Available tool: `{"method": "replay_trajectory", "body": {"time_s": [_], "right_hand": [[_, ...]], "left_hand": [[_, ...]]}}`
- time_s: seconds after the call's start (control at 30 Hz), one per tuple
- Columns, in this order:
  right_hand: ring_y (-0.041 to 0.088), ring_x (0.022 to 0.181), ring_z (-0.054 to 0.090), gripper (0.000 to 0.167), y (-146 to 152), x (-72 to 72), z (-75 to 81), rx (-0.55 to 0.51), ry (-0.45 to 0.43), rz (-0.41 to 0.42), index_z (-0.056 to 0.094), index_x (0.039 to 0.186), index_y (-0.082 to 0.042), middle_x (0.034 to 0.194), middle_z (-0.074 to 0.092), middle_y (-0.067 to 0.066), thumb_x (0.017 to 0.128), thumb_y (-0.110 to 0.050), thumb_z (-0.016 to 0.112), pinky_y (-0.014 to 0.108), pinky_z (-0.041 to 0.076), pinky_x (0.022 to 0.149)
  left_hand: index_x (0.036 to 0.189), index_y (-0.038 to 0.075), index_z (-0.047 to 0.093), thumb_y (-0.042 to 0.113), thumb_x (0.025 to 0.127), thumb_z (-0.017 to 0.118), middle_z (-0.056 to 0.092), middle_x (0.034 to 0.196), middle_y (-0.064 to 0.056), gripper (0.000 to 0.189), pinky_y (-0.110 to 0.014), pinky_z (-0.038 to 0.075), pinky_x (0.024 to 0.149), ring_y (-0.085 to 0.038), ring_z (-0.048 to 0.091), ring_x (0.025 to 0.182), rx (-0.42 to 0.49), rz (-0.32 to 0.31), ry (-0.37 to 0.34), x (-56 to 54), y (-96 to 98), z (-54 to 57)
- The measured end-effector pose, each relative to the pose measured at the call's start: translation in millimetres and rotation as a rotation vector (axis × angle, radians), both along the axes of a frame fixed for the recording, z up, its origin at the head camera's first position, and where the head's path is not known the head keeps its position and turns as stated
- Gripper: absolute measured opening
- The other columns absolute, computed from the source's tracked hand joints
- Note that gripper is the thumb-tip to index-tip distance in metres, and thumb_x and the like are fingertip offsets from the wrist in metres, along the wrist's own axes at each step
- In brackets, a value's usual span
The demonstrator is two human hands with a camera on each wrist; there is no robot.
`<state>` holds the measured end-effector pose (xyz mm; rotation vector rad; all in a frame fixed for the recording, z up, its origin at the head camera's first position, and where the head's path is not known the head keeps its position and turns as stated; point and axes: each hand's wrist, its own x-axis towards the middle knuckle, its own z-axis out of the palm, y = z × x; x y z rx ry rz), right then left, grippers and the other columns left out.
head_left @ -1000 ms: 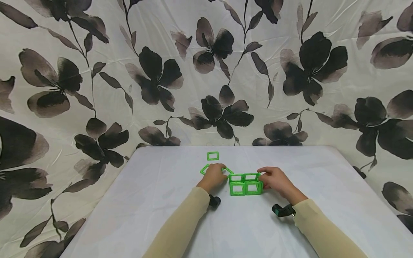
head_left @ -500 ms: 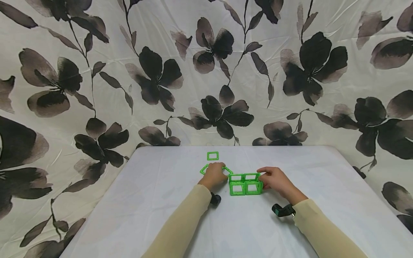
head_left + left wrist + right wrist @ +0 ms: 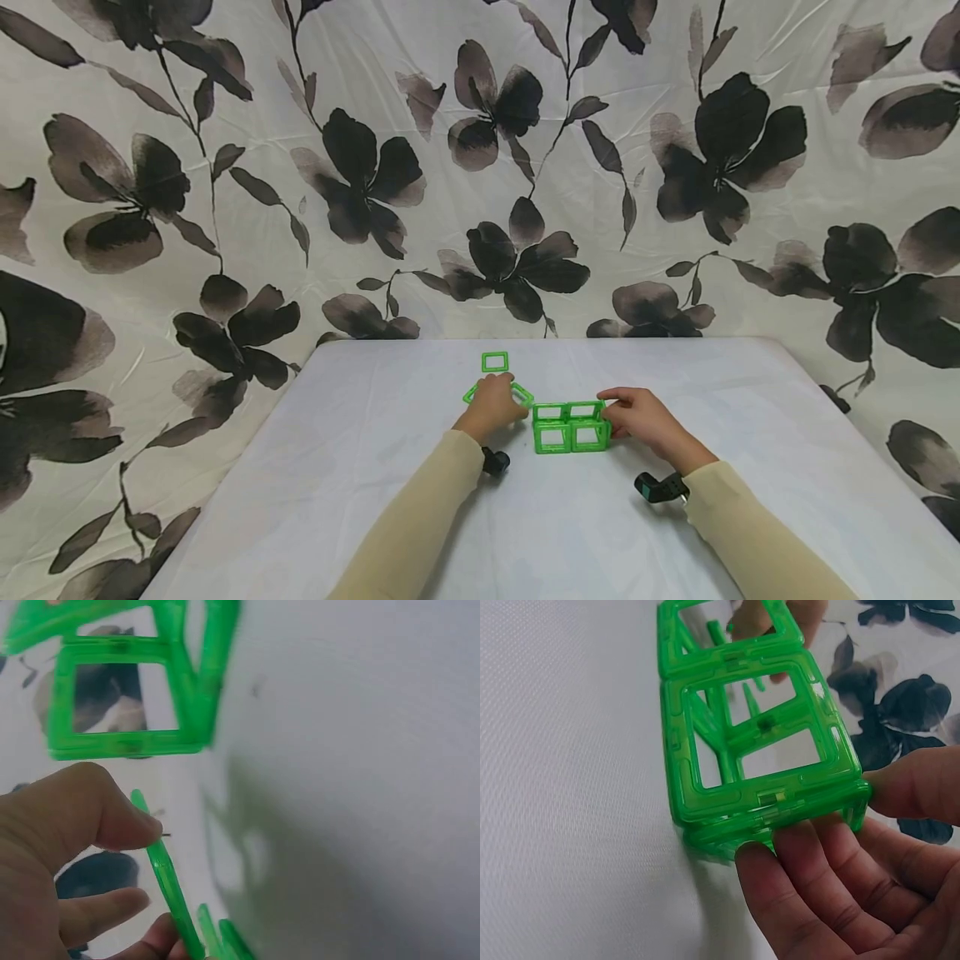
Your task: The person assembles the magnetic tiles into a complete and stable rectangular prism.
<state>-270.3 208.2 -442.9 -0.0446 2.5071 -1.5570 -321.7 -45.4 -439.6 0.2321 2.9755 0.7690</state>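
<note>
Two hands at work with green frames — one pinching, one gripping.
The left hand (image 3: 492,407) pinches a green tile (image 3: 172,881) between thumb and fingers, just left of the box-like green structure (image 3: 571,437) on the white table (image 3: 300,500); the right hand (image 3: 645,421) grips that structure's right end — thumb at an upper corner. A loose square frame (image 3: 495,369) lies beyond the left hand.

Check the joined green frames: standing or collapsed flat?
Standing: in the head view the joined green frames show two upright front squares, with the right hand gripping their right end.
</note>
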Motion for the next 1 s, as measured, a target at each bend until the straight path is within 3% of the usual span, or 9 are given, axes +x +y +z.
{"method": "replay_trajectory", "body": {"time_s": [0.2,0.43,0.67,1.0], "right_hand": [[0.018,0.080,0.064,0.049,1.1,0.3,2.1,-0.014,0.001,0.022,0.049,0.138,0.001,0.122,0.061,0.022,0.092,-0.015,0.056,0.035,0.058,0.074],[0.018,0.079,0.063,0.046,1.3,-0.4,-0.2,-0.027,0.004,0.011,0.049,0.136,-0.001,0.113,0.064,0.020,0.093,-0.013,0.059,0.035,0.057,0.073],[0.019,0.085,0.064,0.048,2.2,1.0,-0.6,-0.028,0.000,0.005,0.049,0.137,-0.001,0.119,0.062,0.020,0.093,-0.015,0.058,0.035,0.057,0.075],[0.018,0.087,0.064,0.048,1.3,1.1,0.1,-0.031,-0.005,0.008,0.049,0.137,-0.001,0.122,0.061,0.020,0.092,-0.015,0.057,0.034,0.057,0.077]], "left_hand": [[0.137,0.002,0.051,0.026,0.073,0.078,0.054,0.137,-0.017,0.074,-0.045,0.044,0.104,-0.029,0.051,0.121,0.103,0.015,-0.045,5.4,-7.6,6.2],[0.137,0.003,0.052,0.028,0.072,0.074,0.060,0.128,-0.015,0.073,-0.044,0.047,0.098,-0.025,0.056,0.108,0.142,-0.025,-0.086,11.8,-20.1,1.0],[0.135,0.003,0.054,0.027,0.071,0.071,0.059,0.128,-0.013,0.071,-0.044,0.048,0.094,-0.023,0.054,0.103,0.219,-0.054,-0.136,18.0,-28.6,-0.6],[0.137,0.003,0.051,0.022,0.070,0.070,0.058,0.126,-0.009,0.072,-0.042,0.047,0.095,-0.021,0.052,0.102,0.281,-0.071,-0.133,29.1,-30.7,1.6]]}}
